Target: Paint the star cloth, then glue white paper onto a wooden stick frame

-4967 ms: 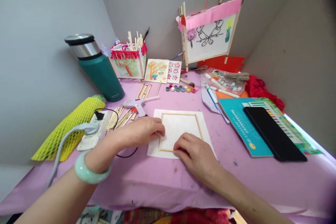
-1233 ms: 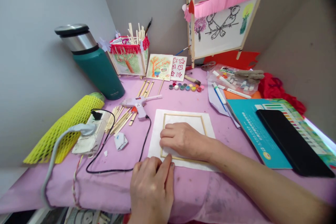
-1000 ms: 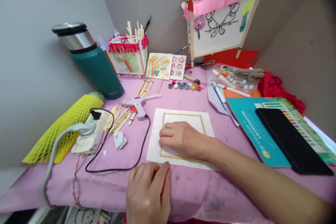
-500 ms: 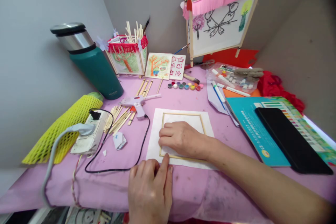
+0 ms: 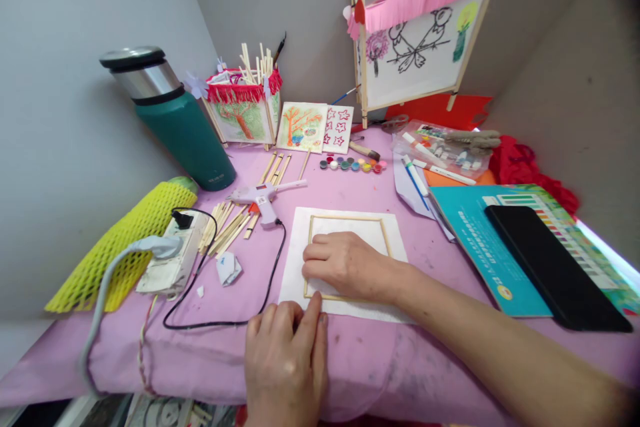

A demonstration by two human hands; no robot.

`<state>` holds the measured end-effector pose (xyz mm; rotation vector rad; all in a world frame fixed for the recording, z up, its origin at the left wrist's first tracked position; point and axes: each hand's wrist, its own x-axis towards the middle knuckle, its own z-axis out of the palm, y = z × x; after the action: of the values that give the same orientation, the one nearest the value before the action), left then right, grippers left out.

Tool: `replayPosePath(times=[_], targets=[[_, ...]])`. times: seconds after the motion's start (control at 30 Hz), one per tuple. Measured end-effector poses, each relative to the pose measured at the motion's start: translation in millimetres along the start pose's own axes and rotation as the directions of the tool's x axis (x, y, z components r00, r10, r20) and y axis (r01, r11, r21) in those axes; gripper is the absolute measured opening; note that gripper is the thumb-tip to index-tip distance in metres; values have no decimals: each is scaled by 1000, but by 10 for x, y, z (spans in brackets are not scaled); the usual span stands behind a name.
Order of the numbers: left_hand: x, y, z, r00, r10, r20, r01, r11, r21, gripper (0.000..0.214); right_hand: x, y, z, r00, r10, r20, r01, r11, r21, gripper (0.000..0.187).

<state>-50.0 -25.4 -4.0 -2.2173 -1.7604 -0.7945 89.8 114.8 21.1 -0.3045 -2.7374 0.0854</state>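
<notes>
A thin wooden stick frame (image 5: 387, 240) lies on a white paper sheet (image 5: 290, 280). My right hand (image 5: 350, 267) reaches across the frame, fingers bent and close together, pressing on its left side; the fingertips are partly hidden. At the near left corner, my left hand (image 5: 285, 350) touches the frame with its index fingertip, the other fingers curled in. Left of the paper rests a lilac hot glue gun (image 5: 263, 200) on several wooden sticks (image 5: 230, 230).
A white power strip (image 5: 170, 260), its cables, and a teal bottle (image 5: 183, 133) stand at left. Paint pots (image 5: 353, 165) sit behind the paper. On the right a black phone (image 5: 555, 267) lies on a blue pad (image 5: 470, 240). Decorated stick-framed panels (image 5: 415, 67) stand at the back.
</notes>
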Motion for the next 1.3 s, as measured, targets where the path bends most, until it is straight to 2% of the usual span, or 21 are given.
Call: replayPosePath(times=[0.37, 0.5, 0.6, 0.67, 0.77, 0.9, 0.97, 1.07, 1.2, 1.3], targets=[[3, -25, -12, 1000, 12, 9, -11, 1000, -15, 35, -12, -4, -3, 1000, 21, 18, -21, 1000, 0, 18], [2, -31, -27, 1000, 13, -6, -14, 998, -68, 36, -28, -2, -8, 999, 42, 6, -42, 998, 36, 16], [4, -45, -52, 999, -9, -46, 2, 988, -152, 35, -60, 56, -116, 997, 75, -31, -72, 994, 88, 20], [12, -64, -85, 996, -46, -73, 29, 975, -220, 32, -116, 128, -267, 987, 136, -90, -123, 983, 134, 22], [43, -89, -141, 992, -84, -97, 56, 963, -264, 29, -288, 237, -555, 936, 298, -189, -261, 945, 196, 18], [108, -44, -144, 993, 14, -117, -45, 963, -264, 30, -628, 260, -806, 804, 549, -230, -506, 834, 221, 16], [138, 21, -104, 990, 105, -94, -128, 950, -283, 31, -787, 215, -807, 745, 630, -221, -580, 774, 253, 16], [171, 123, -28, 979, 200, -52, -206, 936, -287, 32, -954, 137, -703, 690, 700, -182, -634, 706, 316, 18], [202, 194, 47, 977, 214, -25, -214, 952, -218, 33, -1044, 102, -571, 670, 739, -68, -675, 645, 358, 17], [211, 211, 72, 975, 220, -29, -221, 954, -200, 31, -1058, 120, -535, 652, 758, 16, -721, 613, 322, 19]])
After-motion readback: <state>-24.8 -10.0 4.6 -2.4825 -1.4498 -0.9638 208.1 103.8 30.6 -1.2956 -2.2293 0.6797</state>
